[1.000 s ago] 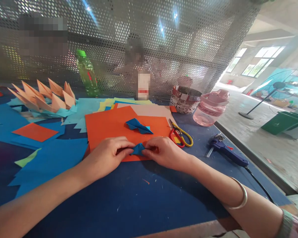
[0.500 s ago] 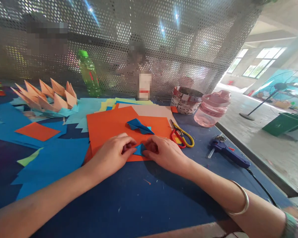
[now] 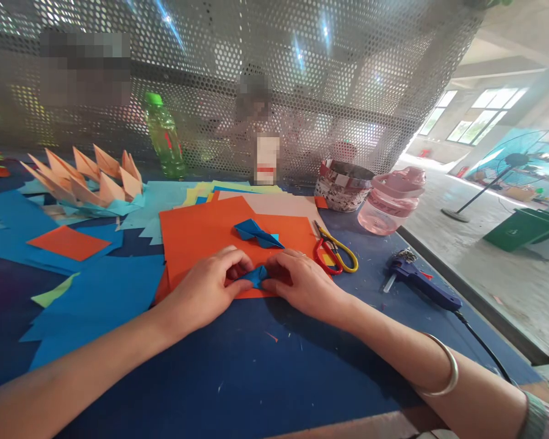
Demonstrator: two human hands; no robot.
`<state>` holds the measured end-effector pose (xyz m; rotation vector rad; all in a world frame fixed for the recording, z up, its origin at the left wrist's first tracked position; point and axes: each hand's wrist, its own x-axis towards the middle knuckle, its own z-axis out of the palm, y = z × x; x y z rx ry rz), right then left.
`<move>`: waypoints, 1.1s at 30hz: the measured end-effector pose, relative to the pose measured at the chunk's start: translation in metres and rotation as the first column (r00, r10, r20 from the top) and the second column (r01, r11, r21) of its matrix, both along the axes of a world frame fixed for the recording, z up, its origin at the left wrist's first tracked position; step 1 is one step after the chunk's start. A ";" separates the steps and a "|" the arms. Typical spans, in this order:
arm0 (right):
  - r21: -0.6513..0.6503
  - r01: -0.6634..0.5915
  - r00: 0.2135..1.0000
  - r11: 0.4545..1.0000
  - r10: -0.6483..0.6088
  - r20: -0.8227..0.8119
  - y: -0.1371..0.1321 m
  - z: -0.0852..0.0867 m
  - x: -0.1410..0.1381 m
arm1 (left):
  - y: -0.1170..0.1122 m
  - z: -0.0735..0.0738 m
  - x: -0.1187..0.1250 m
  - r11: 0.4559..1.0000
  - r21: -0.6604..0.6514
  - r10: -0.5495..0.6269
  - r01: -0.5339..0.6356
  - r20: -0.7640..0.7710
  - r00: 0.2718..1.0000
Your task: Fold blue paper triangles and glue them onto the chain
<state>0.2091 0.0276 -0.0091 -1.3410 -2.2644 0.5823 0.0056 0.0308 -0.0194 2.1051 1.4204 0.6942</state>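
Left hand (image 3: 209, 279) has edged inward, pinching the folded blue paper (image 3: 258, 277) with the right hand (image 3: 308, 281)

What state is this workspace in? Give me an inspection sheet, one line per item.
Surface: dark blue tabletop with small scraps.
Work pieces: small blue paper; folded blue piece on orange sheets.
Clutter: scissors, pink bottle, green-capped bottle, loose blue sheets.
Hands: left fingers and right fingers touch the small blue paper; exact grip unclear.
Cables: glue gun's cord runs toward the tabletop's right edge.
Surroundings: perforated screen behind; fan and green bin at right.
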 end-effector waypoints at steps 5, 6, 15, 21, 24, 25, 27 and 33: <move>-0.007 -0.031 0.992 0.999 0.030 -0.125 -0.001 -0.003 -0.001 | -0.003 0.005 0.001 1.000 -0.014 0.013 -0.013 0.025 1.000; 0.012 -0.037 0.988 0.999 0.038 -0.147 -0.001 -0.003 -0.001 | -0.004 0.006 0.002 1.000 -0.022 0.021 -0.020 0.031 0.999; 0.266 -0.109 0.990 0.958 0.129 -0.059 -0.001 -0.004 0.001 | -0.006 0.004 0.001 0.999 -0.010 0.049 -0.049 0.104 0.993; 0.245 -0.110 0.992 0.963 0.120 -0.028 -0.002 -0.003 0.001 | -0.006 0.006 -0.001 0.993 0.093 -0.077 0.070 0.078 0.994; 0.251 -0.117 0.992 0.961 0.126 -0.020 -0.002 -0.004 0.001 | -0.006 0.005 -0.003 0.989 0.127 -0.088 0.080 0.060 0.994; 0.253 -0.119 0.992 0.960 0.127 -0.015 -0.002 -0.004 0.001 | -0.006 0.005 -0.004 0.988 0.131 -0.087 0.079 0.056 0.995; 0.249 -0.123 0.992 0.961 0.129 -0.006 -0.002 -0.003 0.001 | -0.006 0.005 -0.004 0.988 0.132 -0.083 0.077 0.042 0.996; 0.046 -0.077 0.988 0.996 0.082 -0.131 -0.003 0.000 -0.001 | -0.009 0.016 -0.001 1.000 -0.009 -0.024 0.024 -0.003 1.000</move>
